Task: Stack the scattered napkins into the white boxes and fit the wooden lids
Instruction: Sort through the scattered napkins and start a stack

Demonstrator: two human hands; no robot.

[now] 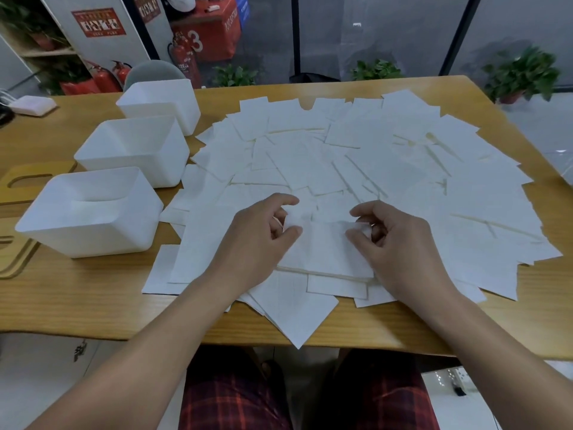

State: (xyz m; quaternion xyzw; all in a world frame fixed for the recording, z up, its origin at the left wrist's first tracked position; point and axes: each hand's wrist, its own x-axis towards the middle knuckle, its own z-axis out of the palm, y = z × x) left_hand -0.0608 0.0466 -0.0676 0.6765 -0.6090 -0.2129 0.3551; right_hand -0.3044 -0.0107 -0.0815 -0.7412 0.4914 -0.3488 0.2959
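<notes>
— White paper everywhere: the scattered napkins [356, 169] cover most of your wooden table [77, 293], overlapping from the far edge down to the near one, one corner hanging over the front.

— And my hands?

— Both are at the near middle of the spread. Your left hand [263, 234] has its fingers curled, thumb and forefinger pinching the left end of a small stack of napkins [325, 252]. Your right hand [400, 240] pinches the right end of that same stack, fingers bent in, thumb on top.

— Where are the boxes?

— Three white boxes [136, 147] stand in a row along your left, lids off. The nearest box [86, 225] has some napkins lying in it; the other two I cannot see into well enough to say.

— The lids?

— Wooden lids [21, 181] lie flat at the table's left edge, partly hidden behind the boxes; one shows a slot.
</notes>
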